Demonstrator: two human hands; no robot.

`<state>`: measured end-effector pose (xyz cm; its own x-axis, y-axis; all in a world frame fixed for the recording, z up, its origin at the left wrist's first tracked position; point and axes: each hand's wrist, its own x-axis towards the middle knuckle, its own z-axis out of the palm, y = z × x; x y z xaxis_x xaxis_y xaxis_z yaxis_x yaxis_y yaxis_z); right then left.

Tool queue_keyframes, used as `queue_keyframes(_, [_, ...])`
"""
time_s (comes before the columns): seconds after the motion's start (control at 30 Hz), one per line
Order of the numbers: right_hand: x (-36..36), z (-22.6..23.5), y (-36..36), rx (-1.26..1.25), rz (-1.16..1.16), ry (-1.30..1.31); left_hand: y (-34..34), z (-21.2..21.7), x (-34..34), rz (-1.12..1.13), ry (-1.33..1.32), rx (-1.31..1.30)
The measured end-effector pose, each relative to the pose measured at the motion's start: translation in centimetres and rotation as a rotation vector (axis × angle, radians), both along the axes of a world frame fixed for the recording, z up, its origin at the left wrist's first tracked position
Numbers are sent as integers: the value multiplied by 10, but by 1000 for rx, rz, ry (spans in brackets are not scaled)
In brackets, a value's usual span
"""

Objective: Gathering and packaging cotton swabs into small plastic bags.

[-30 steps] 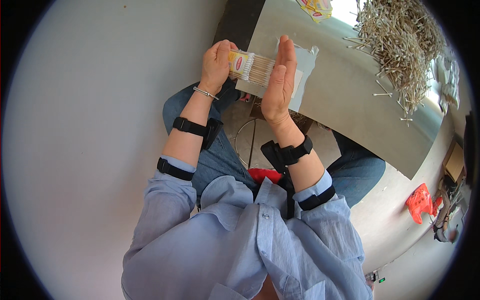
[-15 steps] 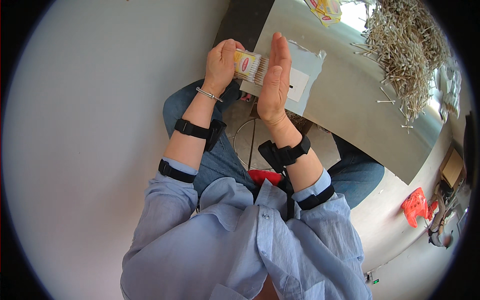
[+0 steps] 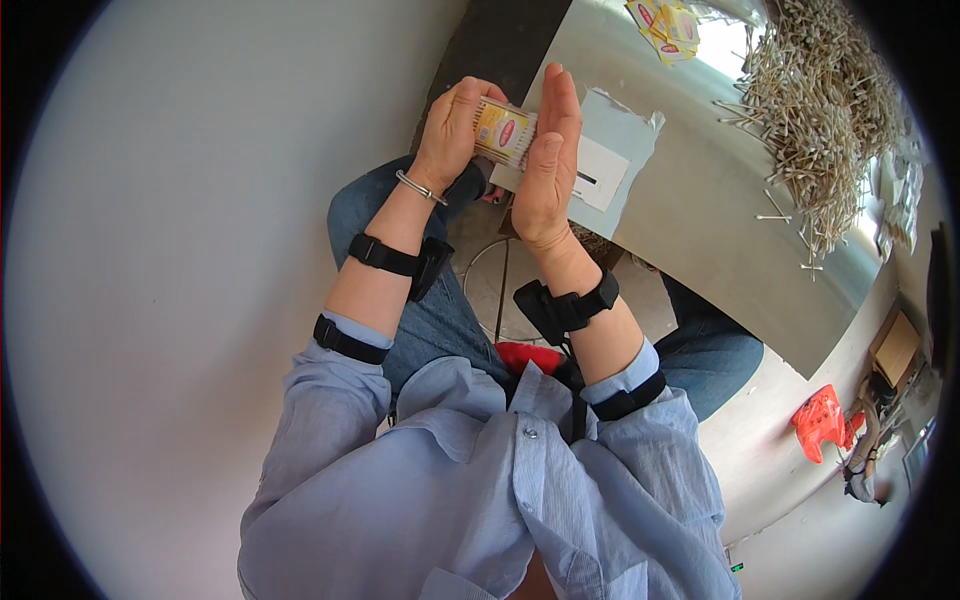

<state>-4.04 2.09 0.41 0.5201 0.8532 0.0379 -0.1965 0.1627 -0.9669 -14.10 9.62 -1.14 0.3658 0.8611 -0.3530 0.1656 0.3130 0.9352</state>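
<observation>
Head view, looking down: the left hand (image 3: 455, 130) is wrapped around a small packet of cotton swabs (image 3: 503, 132), fingers curled over its far side and thumb on the near side, so it is clamped on the packet. The packet is clear with a yellow label bearing a red oval, and pale sticks show through at its end. The right hand (image 3: 545, 165) stands flat and upright, fingers straight and held together, its palm pressed against the packet's right end; it grips nothing, only touches. Both hands are raised just in front of the near edge of the grey tabletop (image 3: 700, 220).

Just beyond the right hand, on the tabletop, lies a grey sheet carrying a white paper card (image 3: 600, 172) with a dark slot. Well apart from the right hand, farther to its right, a large loose heap of cotton swabs (image 3: 820, 100) is spread across the tabletop. Beyond the fingertips, at the far edge, lie a few yellow labels (image 3: 665, 25). Each forearm wears black straps, and the left wrist carries a thin metal bracelet (image 3: 418, 187). Below the hands are blue jeans and a light blue shirt. Far to the lower right, an orange stool (image 3: 820, 420) stands on the floor.
</observation>
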Motion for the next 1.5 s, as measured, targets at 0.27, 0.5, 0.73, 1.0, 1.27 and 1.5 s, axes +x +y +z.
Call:
queue_keyframes(0.27, [-6,-6,4,17,-9,47,-2,-2,-3,3,-188,-181])
queue_keyframes(0.5, [-6,-5,12,46,-43,73,2,-14,-1,-77,10,86])
queue_keyframes(0.73, [27,8,-3,-186,-136,9,0,-26,-1,16,-158,-233])
queue_keyframes(1.0, [46,27,0,-528,175,13,4,-25,3,25,-372,-336])
queue_keyframes(1.27, [35,28,-5,-516,97,41,4,-19,1,7,-246,-133])
queue_keyframes(1.5, [40,34,-5,-642,92,168,4,-1,5,-61,-50,170])
